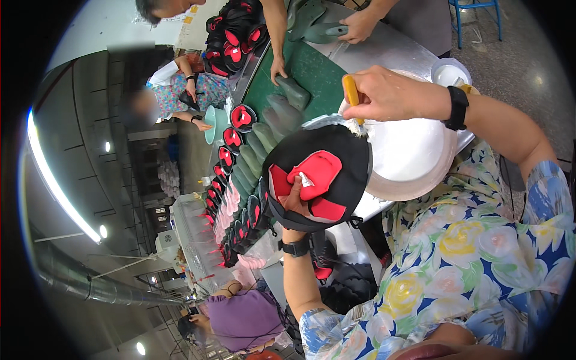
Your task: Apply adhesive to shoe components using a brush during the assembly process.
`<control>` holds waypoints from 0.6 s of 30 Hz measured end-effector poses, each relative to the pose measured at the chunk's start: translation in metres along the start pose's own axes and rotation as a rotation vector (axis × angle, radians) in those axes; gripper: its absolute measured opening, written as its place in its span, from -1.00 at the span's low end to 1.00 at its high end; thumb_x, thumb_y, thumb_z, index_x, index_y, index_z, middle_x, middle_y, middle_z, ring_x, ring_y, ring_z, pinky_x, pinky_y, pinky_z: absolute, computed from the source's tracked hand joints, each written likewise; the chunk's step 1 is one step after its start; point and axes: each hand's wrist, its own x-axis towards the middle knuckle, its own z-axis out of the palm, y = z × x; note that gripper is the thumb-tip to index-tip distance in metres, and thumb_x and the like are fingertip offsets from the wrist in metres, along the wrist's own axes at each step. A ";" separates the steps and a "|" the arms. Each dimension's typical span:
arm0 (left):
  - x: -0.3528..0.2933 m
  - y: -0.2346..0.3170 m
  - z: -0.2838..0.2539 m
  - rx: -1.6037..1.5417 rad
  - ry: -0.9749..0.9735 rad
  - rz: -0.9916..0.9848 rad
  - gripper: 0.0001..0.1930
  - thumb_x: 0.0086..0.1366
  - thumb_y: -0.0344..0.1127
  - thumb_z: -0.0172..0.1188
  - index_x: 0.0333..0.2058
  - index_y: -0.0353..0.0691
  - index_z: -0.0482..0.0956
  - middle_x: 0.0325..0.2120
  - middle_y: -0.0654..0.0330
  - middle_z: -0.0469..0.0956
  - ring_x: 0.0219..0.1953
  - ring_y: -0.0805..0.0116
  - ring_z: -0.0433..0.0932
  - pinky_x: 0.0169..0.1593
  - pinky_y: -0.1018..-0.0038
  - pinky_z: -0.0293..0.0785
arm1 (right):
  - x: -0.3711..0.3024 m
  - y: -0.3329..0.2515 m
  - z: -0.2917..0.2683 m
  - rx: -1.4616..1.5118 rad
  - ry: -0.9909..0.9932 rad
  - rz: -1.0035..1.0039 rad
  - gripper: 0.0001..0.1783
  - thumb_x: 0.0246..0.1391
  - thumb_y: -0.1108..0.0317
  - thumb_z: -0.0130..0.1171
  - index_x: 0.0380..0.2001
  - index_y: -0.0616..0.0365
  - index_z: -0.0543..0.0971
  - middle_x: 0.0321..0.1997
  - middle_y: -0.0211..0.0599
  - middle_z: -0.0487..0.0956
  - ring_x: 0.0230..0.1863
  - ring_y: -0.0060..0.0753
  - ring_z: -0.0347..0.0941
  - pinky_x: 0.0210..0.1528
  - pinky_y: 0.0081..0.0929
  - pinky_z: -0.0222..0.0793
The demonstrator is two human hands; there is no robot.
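My left hand (295,203) is inside a black shoe upper (354,174) with a red lining, its fingers gripping the red part around a small white label. My right hand (384,93) is closed around a brush with a yellow handle (350,91). The pale, coated bristles touch or nearly touch the upper's top edge; which one, I cannot tell. Just right of the upper stands a wide round basin (411,150) of white liquid, probably glue, under my right wrist.
Green shoe lasts (251,159) and black-and-red uppers (232,139) line the green conveyor belt (327,69). Across it, a co-worker's hands (359,25) handle more lasts. A smaller white tub (449,73) stands behind the basin. Piled uppers (235,39) lie at the far left.
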 end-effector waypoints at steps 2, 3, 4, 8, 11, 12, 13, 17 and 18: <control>0.002 -0.026 -0.028 0.235 0.074 0.187 -0.78 0.31 -0.26 0.29 -0.27 -0.33 0.62 -0.35 0.15 0.65 -0.34 0.39 0.66 -0.21 0.31 0.67 | -0.004 0.000 0.007 0.021 0.055 0.038 -0.66 0.02 0.22 0.33 -0.49 0.28 0.48 -0.47 -0.10 0.57 -0.48 -0.21 0.51 -0.41 -0.41 0.37; 0.003 -0.030 -0.026 0.461 0.136 0.364 -0.79 0.31 -0.26 0.29 -0.29 -0.32 0.62 -0.37 0.16 0.65 -0.36 0.39 0.65 -0.22 0.32 0.66 | -0.005 0.003 0.013 0.068 0.084 0.097 -0.64 0.01 0.19 0.33 -0.50 0.31 0.49 -0.51 -0.09 0.56 -0.50 -0.22 0.50 -0.43 -0.41 0.36; 0.007 -0.036 -0.016 0.085 0.303 0.136 -0.75 0.31 -0.23 0.30 -0.19 -0.31 0.61 -0.31 0.17 0.64 -0.29 0.40 0.63 -0.13 0.31 0.64 | -0.005 0.005 0.018 0.117 0.113 0.155 -0.62 0.00 0.17 0.34 -0.50 0.33 0.50 -0.54 -0.08 0.55 -0.53 -0.24 0.49 -0.44 -0.41 0.36; -0.005 -0.021 0.036 -0.139 0.259 0.437 -0.60 0.28 -0.17 0.34 -0.03 -0.28 0.54 -0.15 0.15 0.61 -0.14 0.38 0.58 0.01 0.40 0.53 | -0.011 -0.003 0.038 0.252 0.164 0.269 -0.54 -0.03 0.09 0.32 -0.49 0.39 0.52 -0.56 0.07 0.56 -0.47 -0.02 0.55 -0.36 -0.28 0.43; -0.006 -0.019 0.028 0.630 0.443 0.661 -0.61 0.26 -0.20 0.36 -0.05 -0.31 0.55 -0.20 0.10 0.64 -0.19 0.35 0.61 -0.08 0.41 0.53 | -0.014 0.000 0.053 0.384 0.110 0.316 -0.54 -0.03 0.10 0.32 -0.51 0.40 0.55 -0.58 0.05 0.57 -0.48 -0.08 0.56 -0.38 -0.29 0.42; -0.014 -0.012 0.036 0.862 0.479 0.705 -0.63 0.28 -0.26 0.33 -0.04 -0.37 0.53 -0.26 0.06 0.66 -0.22 0.34 0.63 -0.14 0.40 0.53 | -0.016 -0.001 0.056 0.420 0.101 0.335 -0.55 -0.02 0.11 0.32 -0.51 0.40 0.57 -0.58 -0.01 0.58 -0.50 -0.18 0.57 -0.40 -0.34 0.43; -0.010 -0.014 0.035 0.861 0.477 0.705 -0.63 0.28 -0.26 0.33 -0.04 -0.37 0.53 -0.26 0.06 0.66 -0.22 0.34 0.63 -0.14 0.40 0.53 | -0.018 -0.002 0.057 0.418 0.102 0.337 -0.55 -0.02 0.11 0.32 -0.51 0.40 0.57 -0.58 -0.01 0.58 -0.50 -0.18 0.57 -0.40 -0.34 0.43; 0.005 -0.041 0.003 0.567 0.167 1.131 -0.65 0.32 -0.62 0.07 0.09 -0.45 0.42 -0.05 -0.15 0.56 -0.10 0.04 0.62 0.00 0.28 0.60 | -0.026 -0.020 0.060 0.506 -0.043 0.429 -0.57 0.02 0.13 0.31 -0.48 0.40 0.58 -0.56 -0.11 0.60 -0.54 -0.36 0.57 -0.46 -0.48 0.43; 0.006 -0.033 0.013 0.624 0.171 1.216 -0.63 0.31 -0.64 0.08 0.10 -0.45 0.41 -0.04 -0.14 0.56 -0.07 0.08 0.60 0.01 0.28 0.60 | -0.028 -0.022 0.060 0.588 -0.046 0.438 -0.58 0.03 0.14 0.31 -0.46 0.40 0.57 -0.54 -0.11 0.61 -0.54 -0.37 0.56 -0.47 -0.48 0.42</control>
